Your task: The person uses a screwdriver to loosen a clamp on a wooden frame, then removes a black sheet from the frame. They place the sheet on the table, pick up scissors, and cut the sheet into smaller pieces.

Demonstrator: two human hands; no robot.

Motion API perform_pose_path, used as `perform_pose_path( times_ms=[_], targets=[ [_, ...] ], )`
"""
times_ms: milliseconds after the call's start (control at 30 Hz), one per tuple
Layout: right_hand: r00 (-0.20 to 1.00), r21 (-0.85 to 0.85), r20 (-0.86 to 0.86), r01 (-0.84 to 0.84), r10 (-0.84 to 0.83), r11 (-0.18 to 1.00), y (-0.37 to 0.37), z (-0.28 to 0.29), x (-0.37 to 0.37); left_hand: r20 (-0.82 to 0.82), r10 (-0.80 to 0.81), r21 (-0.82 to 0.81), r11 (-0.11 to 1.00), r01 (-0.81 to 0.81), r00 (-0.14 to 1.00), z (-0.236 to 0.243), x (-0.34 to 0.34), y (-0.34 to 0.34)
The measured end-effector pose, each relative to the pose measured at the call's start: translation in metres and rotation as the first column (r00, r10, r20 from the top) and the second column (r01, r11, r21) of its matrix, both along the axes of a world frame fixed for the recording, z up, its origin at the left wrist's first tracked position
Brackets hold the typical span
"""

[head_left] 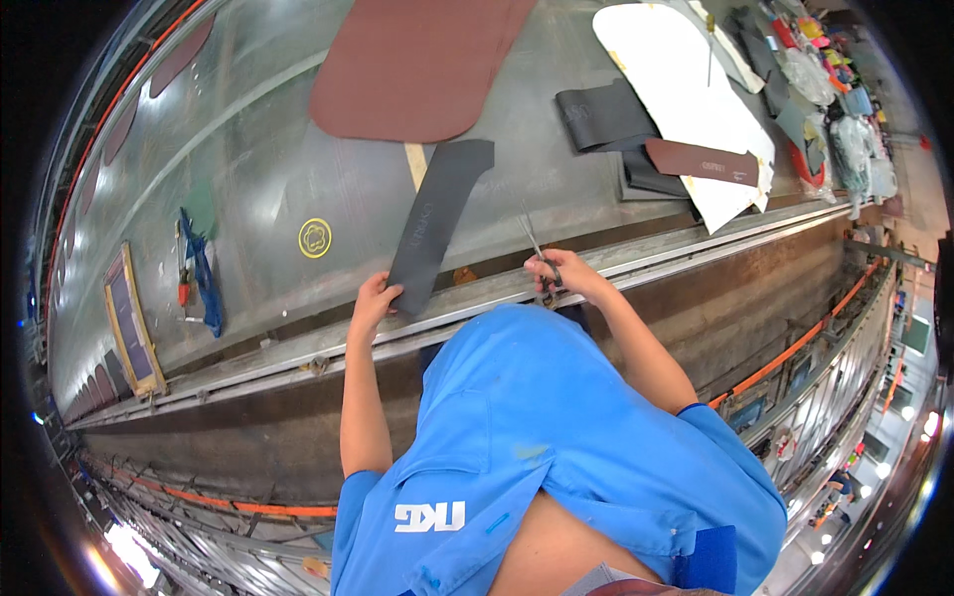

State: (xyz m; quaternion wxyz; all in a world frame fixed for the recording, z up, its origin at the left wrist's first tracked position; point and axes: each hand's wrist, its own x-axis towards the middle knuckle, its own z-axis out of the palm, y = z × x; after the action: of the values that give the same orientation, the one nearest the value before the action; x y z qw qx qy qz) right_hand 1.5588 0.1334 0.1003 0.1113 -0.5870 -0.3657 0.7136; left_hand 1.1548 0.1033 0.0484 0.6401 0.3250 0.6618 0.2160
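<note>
My left hand (pixel 375 301) is closed on the lower end of a long dark grey strip of sheet material (pixel 434 214), thumb on top. The strip slants up and away to the right across the metal table, its far end near a large maroon sheet piece (pixel 412 74). In my right hand (pixel 564 272), fingers curled round the handles, is a pair of scissors (pixel 536 240). Its blades point away from me over the table, to the right of the strip and apart from it. A narrow pale strip (pixel 415 165) lies partly under the dark strip.
A white sheet (pixel 676 99) lies at the right with a small maroon piece (pixel 704 162) on it and folded dark sheets (pixel 604 114) beside it. A wooden frame (pixel 134 318) and a blue cloth (pixel 207 273) lie at the left. A metal rail (pixel 656 256) edges the table near me.
</note>
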Motion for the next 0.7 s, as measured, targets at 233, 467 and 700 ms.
perform_pose_path(
  times_ms=[233, 467, 700],
  targets=[
    [1.000, 0.072, 0.008, -0.031, 0.030, 0.997, -0.010, 0.006, -0.012, 0.233, -0.158, -0.201, 0.958, 0.206, 0.960, 0.022, 0.047, 0.021],
    [0.994, 0.196, -0.040, 0.104, -0.098, 0.975, -0.019, 0.025, -0.008, 0.398, 0.042, -0.042, 0.999, -0.028, 0.916, 0.013, 0.138, 0.059],
    [0.997, -0.007, 0.075, 0.003, -0.002, 1.000, -0.057, 0.061, 0.020, 0.641, 0.128, -0.293, 0.952, 0.087, 0.756, 0.015, 0.181, 0.033]
  ],
)
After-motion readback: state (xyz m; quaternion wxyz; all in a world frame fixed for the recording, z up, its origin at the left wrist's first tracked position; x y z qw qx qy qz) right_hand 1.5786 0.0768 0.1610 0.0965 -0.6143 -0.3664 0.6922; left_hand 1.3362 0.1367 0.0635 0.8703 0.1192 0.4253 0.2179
